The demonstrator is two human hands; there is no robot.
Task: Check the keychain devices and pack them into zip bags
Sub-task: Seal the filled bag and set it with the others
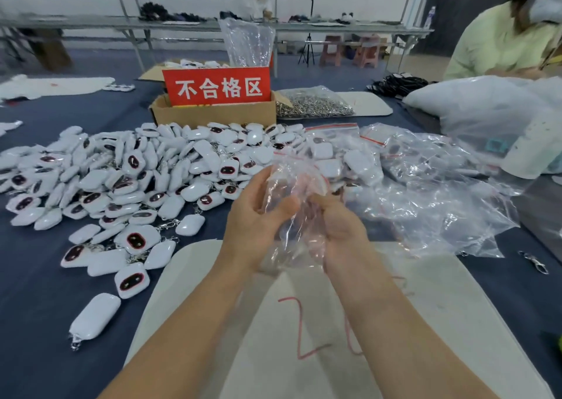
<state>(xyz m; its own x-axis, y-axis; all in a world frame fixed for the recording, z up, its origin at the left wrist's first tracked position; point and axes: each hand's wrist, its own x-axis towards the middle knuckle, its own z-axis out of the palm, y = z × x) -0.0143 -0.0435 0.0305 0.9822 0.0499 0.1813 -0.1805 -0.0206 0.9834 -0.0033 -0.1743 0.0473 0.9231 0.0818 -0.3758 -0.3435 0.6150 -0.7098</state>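
Both my hands hold one clear zip bag (pixel 299 182) with a red seal strip, raised above the table's middle. My left hand (pixel 258 213) grips its left side with the thumb pressed on the plastic. My right hand (pixel 337 222) curls round the lower right part of the bag. Whether a device is inside it is hidden by crumpled plastic and blur. A big heap of white keychain devices (pixel 127 179) with dark faces covers the table to the left. Bagged devices and loose zip bags (pixel 425 179) lie to the right.
A cardboard box (pixel 213 112) with a red sign stands behind the heap. A bag of metal rings (pixel 313 105) lies beside it. A white mat (pixel 319 322) with red marks is under my arms. One metal clasp (pixel 533 261) lies at right. A person (pixel 511 39) sits at far right.
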